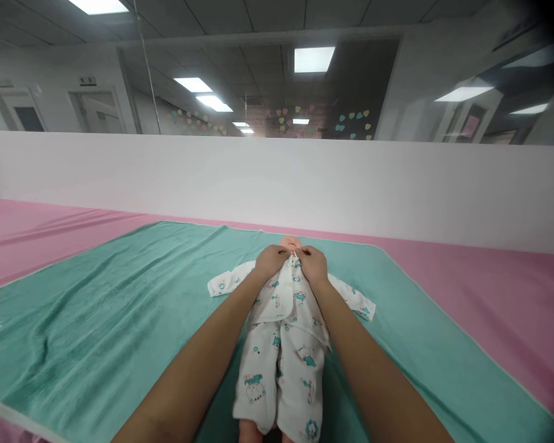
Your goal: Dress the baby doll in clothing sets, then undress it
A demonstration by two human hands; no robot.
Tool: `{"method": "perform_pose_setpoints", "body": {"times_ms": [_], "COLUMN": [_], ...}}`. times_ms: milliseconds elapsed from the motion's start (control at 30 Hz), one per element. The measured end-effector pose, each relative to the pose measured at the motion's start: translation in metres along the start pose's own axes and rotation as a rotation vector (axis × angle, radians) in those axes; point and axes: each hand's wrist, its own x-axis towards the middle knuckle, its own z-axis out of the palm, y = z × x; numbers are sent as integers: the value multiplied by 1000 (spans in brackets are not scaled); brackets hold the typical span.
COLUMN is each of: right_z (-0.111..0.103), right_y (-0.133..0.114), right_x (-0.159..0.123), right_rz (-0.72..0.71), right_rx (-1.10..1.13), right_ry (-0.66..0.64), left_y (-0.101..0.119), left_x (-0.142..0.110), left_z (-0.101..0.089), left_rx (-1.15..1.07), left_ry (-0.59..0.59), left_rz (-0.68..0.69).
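Note:
A baby doll (290, 242) lies on its back, dressed in a white printed baby shirt (284, 301) and matching trousers (302, 363). Both sleeves stretch out sideways on the green blanket. At the collar, my left hand (271, 259) pinches one front edge of the shirt. Opposite it, my right hand (313, 263) pinches the other edge, close to the first hand. Below the collar the two front panels overlap. My hands cover part of the doll's neck and shoulders, and its bare lower legs show at the bottom edge.
The green blanket (106, 307) is spread, with some wrinkles, over a pink sheet (489, 295). A low white wall or panel (277, 181) runs behind it. Above that are a large window or mirror (258, 80), ceiling lights and doors.

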Motion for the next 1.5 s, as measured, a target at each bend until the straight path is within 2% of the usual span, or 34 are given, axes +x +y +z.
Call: {"method": "perform_pose_setpoints", "body": {"times_ms": [300,467,967,1500], "right_z": [4,4,2,2], "right_y": [-4,-1,0,1], "right_x": [-8,-7,-10,-12], "right_rz": [2,34,18,-46], "right_rx": [70,78,139,157], "right_ry": [-17,18,-20,-74], "left_y": [4,8,-11,-4], "left_x": [-2,-5,6,1], "left_z": [2,3,11,5], "left_rx": [15,22,-171,-228], "left_ry": [68,114,79,102], "left_rz": [-35,-51,-73,-98]}}
